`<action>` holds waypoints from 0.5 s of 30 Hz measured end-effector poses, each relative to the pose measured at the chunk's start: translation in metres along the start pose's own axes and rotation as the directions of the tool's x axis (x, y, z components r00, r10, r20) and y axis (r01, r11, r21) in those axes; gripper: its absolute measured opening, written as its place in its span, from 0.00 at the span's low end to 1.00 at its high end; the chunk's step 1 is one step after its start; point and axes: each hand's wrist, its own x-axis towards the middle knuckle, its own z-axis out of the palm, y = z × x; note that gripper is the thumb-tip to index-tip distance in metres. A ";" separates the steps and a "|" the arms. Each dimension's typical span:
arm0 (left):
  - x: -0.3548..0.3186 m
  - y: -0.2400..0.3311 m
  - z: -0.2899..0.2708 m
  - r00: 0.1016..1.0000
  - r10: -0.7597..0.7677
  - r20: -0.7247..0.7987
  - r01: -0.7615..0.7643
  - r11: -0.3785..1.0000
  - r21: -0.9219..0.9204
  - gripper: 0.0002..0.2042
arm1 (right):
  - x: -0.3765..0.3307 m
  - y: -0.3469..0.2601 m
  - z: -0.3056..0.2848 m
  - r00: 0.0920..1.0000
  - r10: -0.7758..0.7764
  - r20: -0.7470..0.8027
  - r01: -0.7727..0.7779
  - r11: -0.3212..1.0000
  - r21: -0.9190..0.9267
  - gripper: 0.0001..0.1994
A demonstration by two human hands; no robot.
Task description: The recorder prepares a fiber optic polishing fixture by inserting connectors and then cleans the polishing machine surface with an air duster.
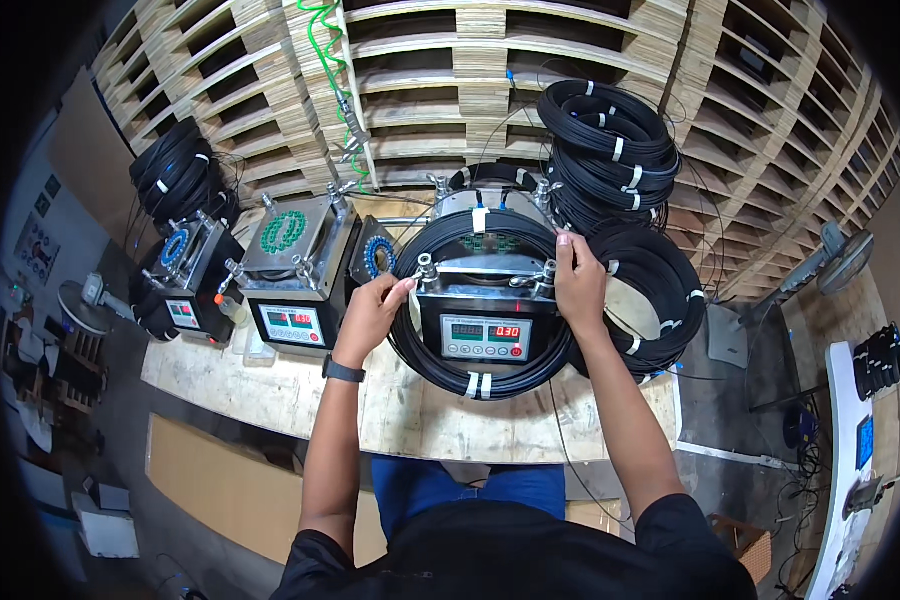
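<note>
- Under left hand [372, 306] and right hand [580, 282]: one wooden table [450, 430].
- Between them, one display machine [487, 340]; left of both, two more machines [292, 325].
- Between them, encircling its front: one black cable coil [515, 386].
- Gripping coil's left edge with left, pinching upper-right edge with right.
- Left of left hand: one small bottle [236, 312], contents unclear.

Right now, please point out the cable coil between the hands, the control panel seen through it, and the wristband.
Cable coil [522, 382]: head view, lower front of its ring.
Control panel [486, 340]: head view, middle of its face.
Wristband [345, 372]: head view, upper side of the band.
</note>
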 end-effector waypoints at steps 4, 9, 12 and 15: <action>0.001 -0.001 0.006 0.944 -0.323 0.070 0.328 0.893 -0.308 0.23 | -0.001 0.004 0.000 1.000 0.009 0.001 -0.009 1.000 0.011 0.18; -0.010 0.010 0.023 0.967 -0.088 -0.241 0.078 0.996 -0.051 0.25 | -0.004 0.003 -0.002 0.999 0.019 -0.026 -0.018 1.000 0.019 0.17; -0.009 0.009 0.027 0.946 -0.126 -0.299 0.126 0.992 -0.021 0.26 | -0.006 0.001 -0.002 0.998 0.059 -0.035 -0.059 0.998 -0.003 0.17; -0.015 -0.001 0.042 0.932 -0.043 -0.359 0.035 0.999 -0.029 0.24 | -0.007 0.001 -0.001 0.997 0.044 -0.070 -0.042 0.999 0.028 0.16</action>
